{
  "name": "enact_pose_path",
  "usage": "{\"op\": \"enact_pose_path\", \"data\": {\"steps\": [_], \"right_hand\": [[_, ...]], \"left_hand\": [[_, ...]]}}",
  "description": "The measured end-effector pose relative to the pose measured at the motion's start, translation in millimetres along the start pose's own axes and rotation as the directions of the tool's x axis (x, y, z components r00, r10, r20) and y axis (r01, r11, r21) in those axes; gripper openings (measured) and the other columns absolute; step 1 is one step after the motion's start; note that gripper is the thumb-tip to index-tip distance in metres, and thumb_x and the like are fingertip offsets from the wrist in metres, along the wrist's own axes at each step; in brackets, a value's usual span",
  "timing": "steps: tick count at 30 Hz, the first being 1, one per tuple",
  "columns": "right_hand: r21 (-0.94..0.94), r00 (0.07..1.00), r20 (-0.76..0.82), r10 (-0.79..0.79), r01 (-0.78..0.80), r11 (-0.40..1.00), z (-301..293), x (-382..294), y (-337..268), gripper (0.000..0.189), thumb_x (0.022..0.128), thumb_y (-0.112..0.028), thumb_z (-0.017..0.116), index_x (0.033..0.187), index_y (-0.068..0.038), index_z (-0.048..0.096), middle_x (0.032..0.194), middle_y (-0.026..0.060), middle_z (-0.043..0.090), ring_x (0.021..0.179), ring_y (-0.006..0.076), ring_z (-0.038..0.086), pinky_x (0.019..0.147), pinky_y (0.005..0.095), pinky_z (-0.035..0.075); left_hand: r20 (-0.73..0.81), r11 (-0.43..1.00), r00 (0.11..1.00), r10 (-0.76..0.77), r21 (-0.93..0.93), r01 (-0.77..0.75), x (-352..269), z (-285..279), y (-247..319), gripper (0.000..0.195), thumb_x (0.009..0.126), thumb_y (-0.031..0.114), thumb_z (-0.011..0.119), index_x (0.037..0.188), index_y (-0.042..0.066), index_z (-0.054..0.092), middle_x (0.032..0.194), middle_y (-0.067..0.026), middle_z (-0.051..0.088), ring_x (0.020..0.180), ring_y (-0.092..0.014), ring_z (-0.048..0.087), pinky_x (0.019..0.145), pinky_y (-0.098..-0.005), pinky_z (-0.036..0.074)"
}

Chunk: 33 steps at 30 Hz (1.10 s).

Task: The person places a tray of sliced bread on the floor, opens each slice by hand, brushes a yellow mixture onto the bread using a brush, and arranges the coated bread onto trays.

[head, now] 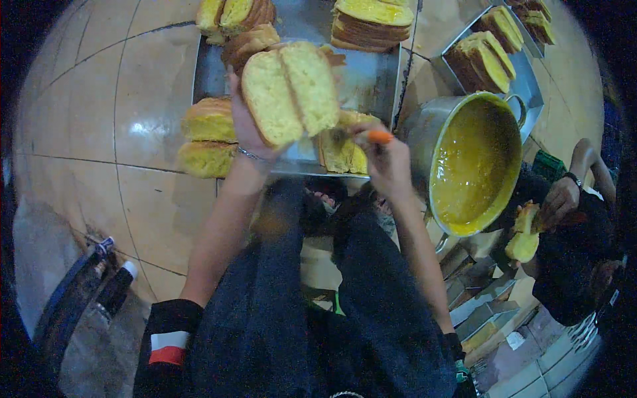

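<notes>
My left hand [245, 117] holds a stack of bread slices [291, 94] over a metal tray [298, 167], the top slice's pale cut face turned up, with a crease down its middle. In my right hand [383, 154] is a tool with an orange handle [379, 137]; its working end is blurred near the bread's lower right side. Beneath that hand lies a yellow-coated bread piece [343, 151] in the tray. More coated bread stacks [371, 25] stand at the tray's far side, and others [209, 139] at its left edge.
A large metal pot [473, 164] of yellow liquid stands tilted in view, right of the tray. Beyond it is another tray [527, 89] with bread. At right, a co-worker's hand [560, 199] holds bread. Metal pans [487, 318] lie at lower right. Another person's legs [74, 293] show at lower left.
</notes>
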State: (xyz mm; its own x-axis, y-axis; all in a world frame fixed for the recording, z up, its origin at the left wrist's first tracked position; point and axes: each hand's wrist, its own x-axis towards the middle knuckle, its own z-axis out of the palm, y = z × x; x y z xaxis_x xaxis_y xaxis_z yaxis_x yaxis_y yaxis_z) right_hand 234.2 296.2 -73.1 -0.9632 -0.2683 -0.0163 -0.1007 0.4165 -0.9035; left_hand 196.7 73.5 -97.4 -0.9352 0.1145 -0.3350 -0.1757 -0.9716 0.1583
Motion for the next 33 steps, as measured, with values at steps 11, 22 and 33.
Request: {"op": "enact_pose_path", "data": {"steps": [11,22,33], "right_hand": [[-0.178,0.984,0.157,0.082,-0.053,0.983,2.1,-7.2,13.6,0.019,0.078,-0.001,0.064,0.096,-0.004,0.063,0.088,0.0138,0.067,0.081,0.0267,0.067,0.072,0.0317,0.051],[-0.078,0.706,-0.704,-0.084,0.04,0.996,-141.7,-65.1,-60.6,0.018,0.088,-0.005,0.059,0.106,-0.001,0.054,0.106,0.0142,0.061,0.097,0.0227,0.059,0.089,0.0339,0.048],[0.584,0.565,-0.636,0.526,-0.092,0.806,-157.8,-87.6,-0.5,0.017,0.092,-0.011,0.057,0.108,-0.004,0.055,0.104,0.0052,0.059,0.092,0.0122,0.058,0.074,0.0233,0.05]], "left_hand": [[0.224,0.986,0.972,-0.071,-0.132,0.103,-0.4,-0.3,-12.3,0.063,0.091,0.057,0.038,0.135,0.012,0.041,0.135,-0.0104,0.047,0.124,-0.031,0.045,0.105,-0.0501,0.034],[0.177,0.973,0.969,-0.174,-0.122,0.197,-0.8,6.5,-20.3,0.059,0.09,0.051,0.04,0.133,0.01,0.045,0.134,-0.0107,0.048,0.122,-0.029,0.048,0.104,-0.0478,0.036],[0.03,0.973,0.98,-0.197,0.129,0.192,-6.5,33.1,-45.8,0.071,0.089,0.06,0.039,0.138,0.009,0.037,0.139,-0.011,0.042,0.126,-0.031,0.042,0.105,-0.0486,0.034]]}}
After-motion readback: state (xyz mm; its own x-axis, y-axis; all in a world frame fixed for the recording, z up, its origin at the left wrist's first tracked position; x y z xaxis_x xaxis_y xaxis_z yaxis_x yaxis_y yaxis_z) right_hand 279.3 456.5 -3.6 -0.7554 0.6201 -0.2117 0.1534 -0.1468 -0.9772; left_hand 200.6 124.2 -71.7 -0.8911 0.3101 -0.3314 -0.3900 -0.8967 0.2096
